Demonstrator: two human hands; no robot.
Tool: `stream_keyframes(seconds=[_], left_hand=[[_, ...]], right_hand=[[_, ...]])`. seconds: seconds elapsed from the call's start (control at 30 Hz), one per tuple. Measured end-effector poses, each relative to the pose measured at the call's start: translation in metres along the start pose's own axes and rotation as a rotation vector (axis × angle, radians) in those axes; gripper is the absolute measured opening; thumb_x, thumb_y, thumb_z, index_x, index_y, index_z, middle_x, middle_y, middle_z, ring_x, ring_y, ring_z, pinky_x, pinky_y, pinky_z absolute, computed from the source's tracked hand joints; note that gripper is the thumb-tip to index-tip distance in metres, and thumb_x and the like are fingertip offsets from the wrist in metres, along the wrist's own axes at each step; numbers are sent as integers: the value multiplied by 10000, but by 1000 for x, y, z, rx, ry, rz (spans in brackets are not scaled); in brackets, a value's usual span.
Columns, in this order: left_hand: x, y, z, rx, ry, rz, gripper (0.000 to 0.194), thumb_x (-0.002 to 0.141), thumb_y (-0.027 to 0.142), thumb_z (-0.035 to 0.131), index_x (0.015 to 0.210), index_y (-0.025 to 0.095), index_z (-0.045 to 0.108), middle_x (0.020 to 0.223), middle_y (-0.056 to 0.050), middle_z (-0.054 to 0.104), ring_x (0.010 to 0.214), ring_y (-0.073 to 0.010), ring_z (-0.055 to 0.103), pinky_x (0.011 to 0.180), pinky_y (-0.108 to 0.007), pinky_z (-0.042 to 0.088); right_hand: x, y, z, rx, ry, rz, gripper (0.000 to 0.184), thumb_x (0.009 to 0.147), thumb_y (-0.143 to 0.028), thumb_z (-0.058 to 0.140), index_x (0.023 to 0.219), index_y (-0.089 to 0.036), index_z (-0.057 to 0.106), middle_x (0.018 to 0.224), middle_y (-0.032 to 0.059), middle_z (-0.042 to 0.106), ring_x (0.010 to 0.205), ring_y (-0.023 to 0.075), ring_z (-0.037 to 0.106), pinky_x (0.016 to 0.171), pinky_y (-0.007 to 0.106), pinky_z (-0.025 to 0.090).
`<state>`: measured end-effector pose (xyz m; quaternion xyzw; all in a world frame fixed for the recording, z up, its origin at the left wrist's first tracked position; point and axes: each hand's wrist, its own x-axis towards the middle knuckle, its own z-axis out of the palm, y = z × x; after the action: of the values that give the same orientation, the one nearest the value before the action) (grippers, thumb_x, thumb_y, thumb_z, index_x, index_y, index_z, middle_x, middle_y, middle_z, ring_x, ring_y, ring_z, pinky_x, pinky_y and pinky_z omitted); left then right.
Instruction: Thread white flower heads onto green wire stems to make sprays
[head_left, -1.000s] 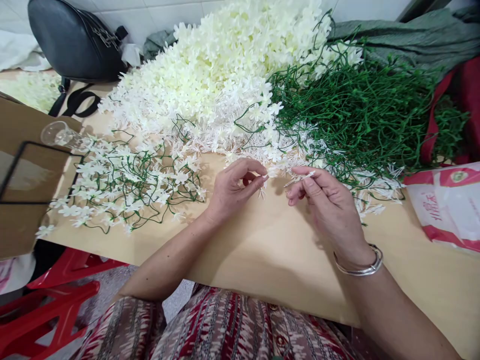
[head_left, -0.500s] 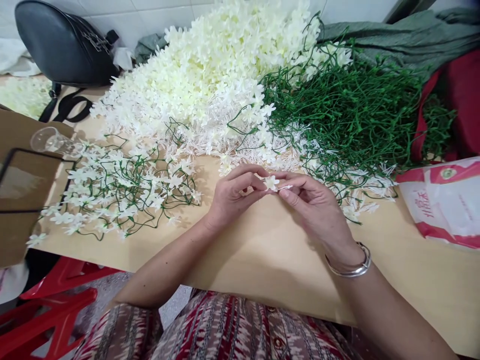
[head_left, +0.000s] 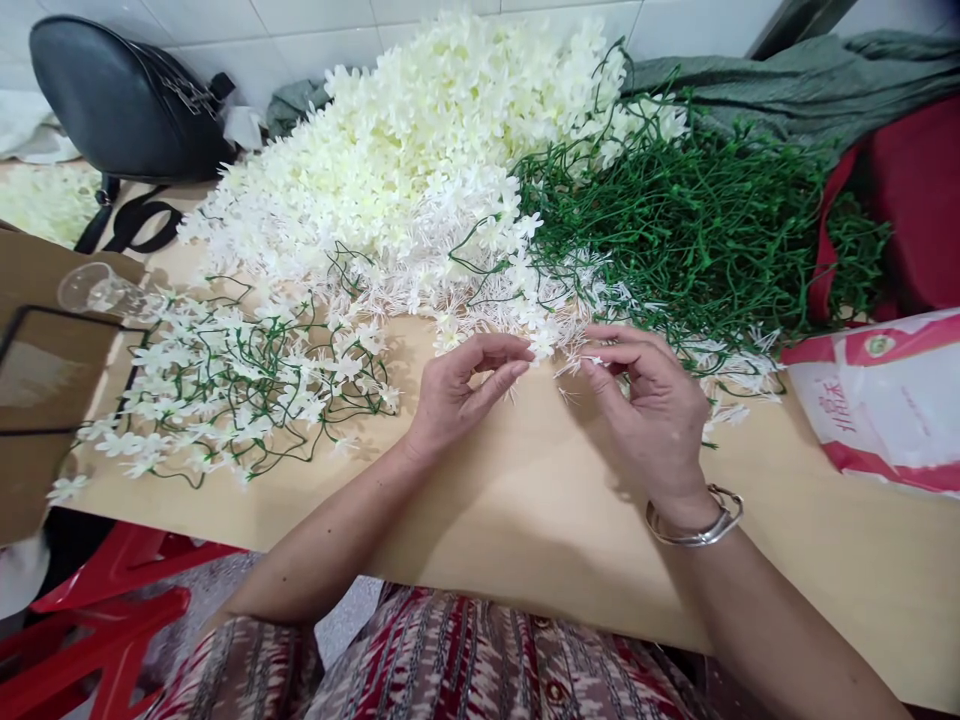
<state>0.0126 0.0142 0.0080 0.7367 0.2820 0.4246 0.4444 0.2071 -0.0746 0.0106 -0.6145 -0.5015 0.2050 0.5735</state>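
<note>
My left hand [head_left: 474, 388] has its thumb and index fingertips close together at a white artificial flower [head_left: 541, 346], by the near edge of the heap. Pinched between the thumb and fingers of my right hand [head_left: 643, 392] is a thin white stamen piece [head_left: 591, 361]; part of it is hidden by the fingers. The two hands are a little apart. Beyond them lie loose white stamens [head_left: 420, 285] and a tall heap of cream-white flower heads [head_left: 420, 130]. Green plastic stems [head_left: 720, 220] are piled to the right. Stemmed flowers [head_left: 255, 370] lie at the left.
A clear plastic cup [head_left: 94, 290] lies beside a cardboard box [head_left: 45, 420] at left. A black bag [head_left: 124, 100] stands behind. On the right are a white and red packet [head_left: 885, 400] and a dark red bag [head_left: 919, 200]. Red stools [head_left: 112, 630] stand below the table [head_left: 525, 500].
My hands have moved apart, the right one shifting rightward. The flower that was between both hands now shows at the left fingertips, and the stamen piece is in the right fingers.
</note>
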Motion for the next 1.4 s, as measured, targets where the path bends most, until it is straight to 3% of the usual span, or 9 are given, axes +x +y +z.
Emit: stream_keyframes(seconds=[0.1, 0.23, 0.33, 0.5, 0.6, 0.93, 1.1, 1.27, 1.4], left_hand=[[-1, -2, 1, 7, 65, -25, 246, 1031, 367, 716, 1205, 194, 735, 1190, -104, 789, 932, -141, 810, 909, -261, 664], [0, -5, 2, -12, 85, -64, 283, 1004, 385, 745, 1216, 197, 758, 1428, -155, 678, 971, -144, 804, 914, -276, 671], [0, -3, 2, 15, 95, -86, 218, 990, 385, 759, 1029, 174, 798, 1313, -141, 734, 1044, -170, 782, 867, -260, 666], [-2, 0, 6, -16, 127, -168, 200, 970, 378, 777, 992, 179, 777, 923, -43, 797, 778, -114, 738, 735, -211, 618], [-4, 3, 10, 18, 127, -162, 171, 952, 360, 799, 957, 190, 782, 912, -34, 806, 774, -123, 743, 733, -222, 618], [-6, 9, 16, 202, 32, 104, 85, 983, 254, 771, 1043, 206, 807, 895, -41, 836, 811, -152, 788, 759, -258, 638], [-7, 8, 20, 291, 54, 237, 81, 1002, 168, 731, 1060, 184, 785, 978, -53, 851, 883, -141, 811, 806, -228, 643], [-9, 8, 24, 254, 89, 112, 41, 987, 220, 756, 1013, 195, 776, 922, -31, 843, 800, -140, 799, 760, -235, 642], [-10, 7, 24, 192, 52, 62, 81, 1007, 265, 736, 993, 203, 787, 920, -33, 842, 820, -147, 800, 783, -248, 650]], right_hand=[[-4, -2, 2, -1, -49, -8, 66, 986, -246, 731, 992, -292, 779, 999, 24, 810, 954, 226, 751, 840, 404, 581], [-8, -8, 4, -16, -98, 48, 71, 959, -255, 767, 1006, -308, 772, 943, -1, 799, 843, 211, 728, 800, 383, 576], [-10, -12, 6, 19, -160, 74, 49, 976, -268, 743, 955, -305, 768, 929, 4, 793, 853, 216, 726, 805, 383, 570], [-13, -18, 14, 76, -212, 178, 113, 966, -350, 753, 889, -268, 753, 852, 7, 742, 786, 192, 659, 755, 352, 535], [-13, -18, 19, 124, -202, 272, 210, 931, -410, 782, 811, -254, 707, 762, 0, 694, 706, 174, 605, 680, 329, 509], [-7, -10, 16, 214, -185, 448, 286, 819, -425, 865, 696, -260, 666, 665, -7, 657, 595, 152, 550, 521, 283, 443], [-8, -12, 19, 267, -161, 439, 227, 825, -363, 833, 693, -260, 679, 904, 29, 766, 787, 185, 670, 697, 327, 557], [-10, -14, 21, 334, -152, 423, 205, 860, -416, 832, 756, -274, 728, 1071, 48, 777, 1063, 250, 715, 989, 450, 582], [-10, -12, 21, 413, -159, 458, 228, 854, -459, 840, 767, -281, 726, 1085, 46, 779, 1103, 264, 707, 1055, 480, 559]])
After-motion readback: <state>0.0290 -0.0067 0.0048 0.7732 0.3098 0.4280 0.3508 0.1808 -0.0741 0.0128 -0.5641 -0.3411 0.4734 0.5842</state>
